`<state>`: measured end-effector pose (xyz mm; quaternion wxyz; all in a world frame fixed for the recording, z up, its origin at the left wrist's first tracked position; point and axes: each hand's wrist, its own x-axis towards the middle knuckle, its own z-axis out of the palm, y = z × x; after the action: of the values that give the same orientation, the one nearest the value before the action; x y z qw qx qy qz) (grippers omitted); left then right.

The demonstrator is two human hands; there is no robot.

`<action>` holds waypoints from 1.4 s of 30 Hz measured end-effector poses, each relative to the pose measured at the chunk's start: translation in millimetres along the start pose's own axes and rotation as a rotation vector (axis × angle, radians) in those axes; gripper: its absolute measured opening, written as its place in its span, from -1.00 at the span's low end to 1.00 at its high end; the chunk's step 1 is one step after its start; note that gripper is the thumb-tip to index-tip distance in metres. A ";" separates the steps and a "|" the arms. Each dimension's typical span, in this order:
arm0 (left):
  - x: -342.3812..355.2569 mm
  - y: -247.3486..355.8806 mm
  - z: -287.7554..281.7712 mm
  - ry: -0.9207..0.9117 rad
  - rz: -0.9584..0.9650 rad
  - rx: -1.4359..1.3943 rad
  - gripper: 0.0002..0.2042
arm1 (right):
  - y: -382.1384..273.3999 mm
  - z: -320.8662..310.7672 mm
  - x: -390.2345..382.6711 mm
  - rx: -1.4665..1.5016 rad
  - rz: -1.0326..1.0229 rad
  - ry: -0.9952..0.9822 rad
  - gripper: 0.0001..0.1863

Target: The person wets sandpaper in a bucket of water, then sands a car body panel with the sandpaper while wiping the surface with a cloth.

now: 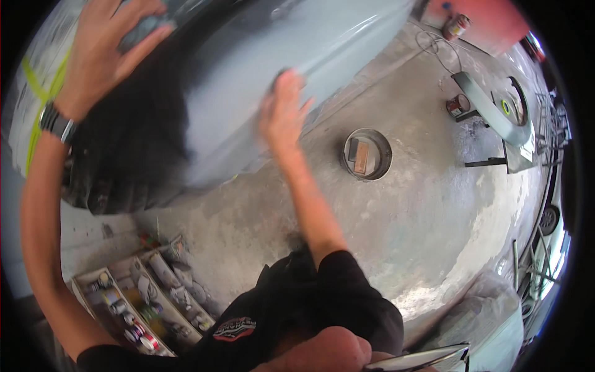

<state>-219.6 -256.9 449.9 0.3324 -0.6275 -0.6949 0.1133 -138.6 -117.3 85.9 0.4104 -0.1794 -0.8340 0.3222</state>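
My left hand point(104, 53), a dark watch on its wrist, is high at the upper left, fingers curved round a blue-grey thing point(141, 30) that I cannot make out. My right hand point(282, 111) lies on the pale grey-blue painted panel point(341, 37), blurred, with a small dark thing partly hidden under its fingertips. Black, smoky shading point(133, 142) covers the panel's left part, and yellow-green tape point(38, 87) crosses pale sheeting at the far left.
A round metal tub point(384, 155) with blocks stands on the concrete floor. Compartmented boxes of cans point(93, 285) are at lower left. A curved part on a stand point(493, 111), a can point(458, 105), a red panel point(483, 18), a hose and covered bodywork point(477, 316) line the right.
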 end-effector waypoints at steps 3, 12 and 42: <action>8.2 3.9 4.8 0.021 0.005 -0.051 -0.69 | 98.5 -35.4 138.2 0.005 0.208 0.112 -0.39; 7.7 9.6 -1.9 -0.074 -0.073 -0.091 -0.66 | 45.9 -5.9 71.9 0.223 0.014 0.063 -0.37; 22.3 17.0 -3.7 -0.040 -0.053 -0.094 -0.65 | 94.7 -35.7 245.9 0.174 -0.084 0.219 -0.36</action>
<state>-203.6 -233.5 450.0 0.2915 -0.6214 -0.7224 0.0842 -254.0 104.2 177.2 0.5260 -0.1422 -0.7599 0.3545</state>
